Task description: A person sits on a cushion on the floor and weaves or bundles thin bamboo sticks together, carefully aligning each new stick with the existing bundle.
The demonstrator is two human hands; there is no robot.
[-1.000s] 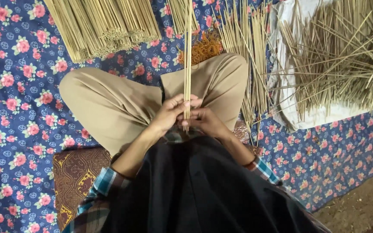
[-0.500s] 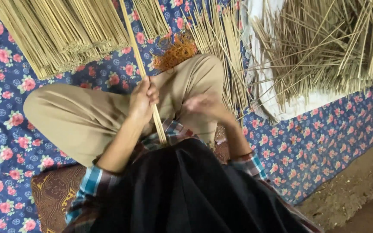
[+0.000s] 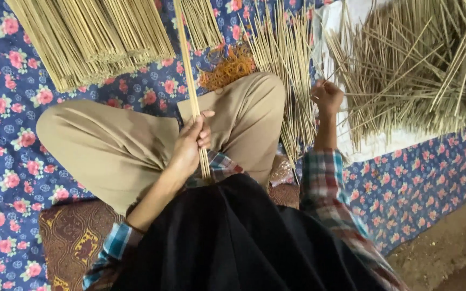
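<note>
- Left hand (image 3: pixel 190 143): grip closed around a small bunch of thin bamboo sticks (image 3: pixel 191 86), held near their lower end over the lap; the sticks run upward toward 12 o'clock, tilted slightly left, across the tan trousers (image 3: pixel 109 145).
- Right hand (image 3: pixel 327 97): reached out toward 2 o'clock, fingers pinched together at the edge of the loose heap of sticks (image 3: pixel 422 70) lying on a white cloth (image 3: pixel 373 143); whether a stick is actually caught between them cannot be told.
- Handling, as a judgement: the sticks look light, stiff and slender, likely to snap if bent and to slip apart if held loosely; a firm hold near the lower third, as shown, keeps them aligned.
- Surroundings: sorted stick bundles (image 3: pixel 93 37) at 11 o'clock, a fan of sticks (image 3: pixel 287 81) at 1 o'clock beside the knee, orange rubber bands (image 3: pixel 227 70) just above the knee, all on a blue floral sheet (image 3: pixel 6 161).
- Change from half a second earlier: the right hand has left the lap and moved out to the heap; the left hand keeps its hold on the bunch.
</note>
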